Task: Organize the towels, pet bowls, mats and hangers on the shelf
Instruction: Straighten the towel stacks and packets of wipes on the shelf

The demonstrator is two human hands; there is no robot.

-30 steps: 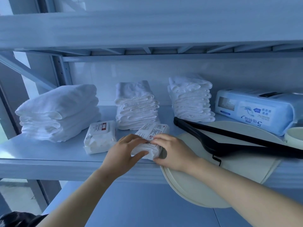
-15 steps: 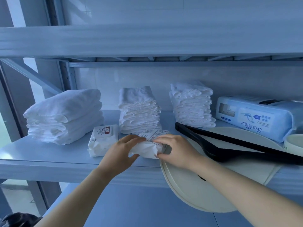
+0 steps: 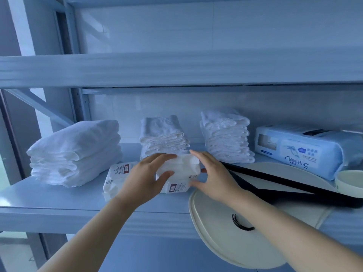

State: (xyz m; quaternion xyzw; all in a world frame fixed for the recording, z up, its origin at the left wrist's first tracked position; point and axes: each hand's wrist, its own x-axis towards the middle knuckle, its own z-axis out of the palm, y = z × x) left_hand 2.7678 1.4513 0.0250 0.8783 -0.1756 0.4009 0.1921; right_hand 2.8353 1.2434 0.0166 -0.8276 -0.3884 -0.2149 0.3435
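Left hand (image 3: 145, 179) and right hand (image 3: 214, 177) grip one white packet (image 3: 178, 166) between them, thumbs under, fingers over. Second packet (image 3: 117, 177) is partly behind the left hand. Black hanger (image 3: 284, 180) is just right of the right hand.

Soft terry-cloth towel stacks (image 3: 76, 152); smooth painted-metal shelf (image 3: 59, 195); glossy plastic-wrapped tissue pack (image 3: 306, 152); matt black hanger (image 3: 284, 185).

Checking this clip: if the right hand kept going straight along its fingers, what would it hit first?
Most likely the middle towel stack: the right hand, gripping the white pack, points up-left at that stack's lower front edge. How much gap lies between them is unclear.
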